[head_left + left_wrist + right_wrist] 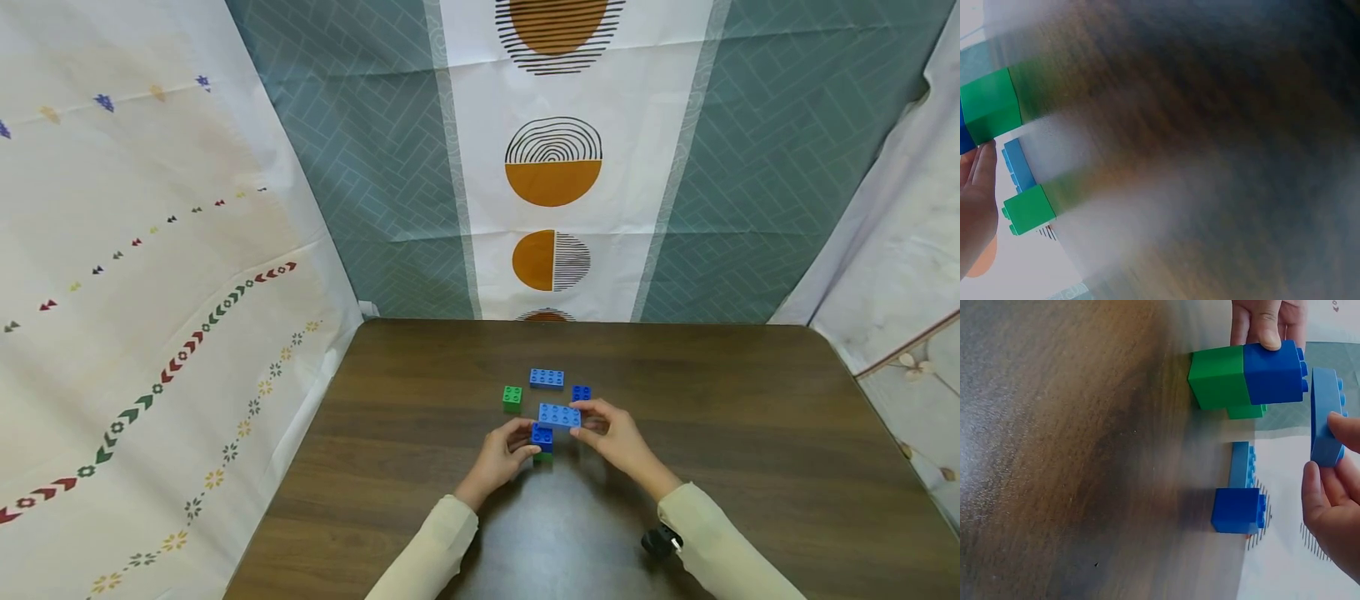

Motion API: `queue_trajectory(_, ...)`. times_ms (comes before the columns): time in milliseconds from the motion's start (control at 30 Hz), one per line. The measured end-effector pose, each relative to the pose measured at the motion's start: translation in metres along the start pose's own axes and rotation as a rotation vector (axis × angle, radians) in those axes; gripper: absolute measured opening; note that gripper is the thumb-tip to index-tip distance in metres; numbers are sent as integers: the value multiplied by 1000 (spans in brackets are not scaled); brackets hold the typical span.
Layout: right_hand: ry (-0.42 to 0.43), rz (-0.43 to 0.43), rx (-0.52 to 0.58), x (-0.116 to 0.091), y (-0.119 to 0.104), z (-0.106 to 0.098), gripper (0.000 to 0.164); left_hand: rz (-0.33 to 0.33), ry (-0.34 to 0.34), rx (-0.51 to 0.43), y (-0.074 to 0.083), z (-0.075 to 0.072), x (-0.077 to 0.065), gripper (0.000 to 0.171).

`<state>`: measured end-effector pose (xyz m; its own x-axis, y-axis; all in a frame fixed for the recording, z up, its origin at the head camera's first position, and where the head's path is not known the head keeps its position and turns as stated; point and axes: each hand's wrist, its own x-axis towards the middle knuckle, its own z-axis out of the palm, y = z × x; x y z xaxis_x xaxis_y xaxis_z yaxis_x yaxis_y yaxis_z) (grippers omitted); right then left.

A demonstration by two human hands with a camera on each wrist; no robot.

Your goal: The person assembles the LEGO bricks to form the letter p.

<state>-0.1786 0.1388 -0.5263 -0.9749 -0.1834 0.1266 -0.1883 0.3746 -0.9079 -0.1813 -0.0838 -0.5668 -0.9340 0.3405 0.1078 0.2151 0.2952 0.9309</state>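
Note:
My left hand (501, 454) grips a dark blue toy brick (1275, 372), which sits on top of a green brick (1217, 376) standing on the table. Thumb and fingers press on opposite sides of the blue one. In my right hand (611, 433), a long light blue brick (559, 415) is pinched near its right end. It is held level, studs up, just above the dark blue brick; the right wrist view shows a narrow gap between the two. The left wrist view catches only part of the left hand (979, 200) and the lower green brick (991, 106).
Behind the hands on the brown table (750, 417) stand another green brick (512, 398), a second light blue brick (547, 378) and a second dark blue brick (581, 392). A patterned curtain (375, 167) hangs beyond the far edge, with white cloth (150, 292) at the left.

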Motion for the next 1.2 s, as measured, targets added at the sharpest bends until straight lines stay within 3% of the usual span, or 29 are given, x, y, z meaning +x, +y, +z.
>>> queue_trajectory(767, -115, -48, 47, -6, -3, 6, 37, -32, -2, 22, 1, -1, -1, 32)
queue_trajectory(1033, -155, -65, 55, -6, -2, 7, 38, -3, -3, 5, 37, -6, -9, 30)
queue_trajectory(1200, -133, -69, 76, -6, -4, 9, 35, -30, -10, 1, 42, -8, -9, 30)
